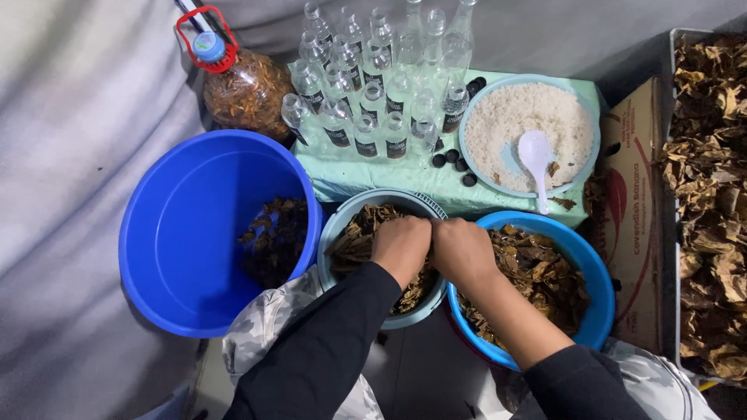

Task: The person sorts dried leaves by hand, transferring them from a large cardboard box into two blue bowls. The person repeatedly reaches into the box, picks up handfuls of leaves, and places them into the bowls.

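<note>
Keep both hands, left hand (401, 245) and right hand (463, 249), over the grey bowl (342, 225). Both sets of fingers are clenched on dried leaves (354, 241); break them small.

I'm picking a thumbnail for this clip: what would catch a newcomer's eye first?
Both hands, left hand and right hand, meet at the centre over a pale bowl of dried leaves. A big blue bucket fills the left. Behind, clear empty bottles crowd beside a bowl of white grains with a white spoon.
</note>
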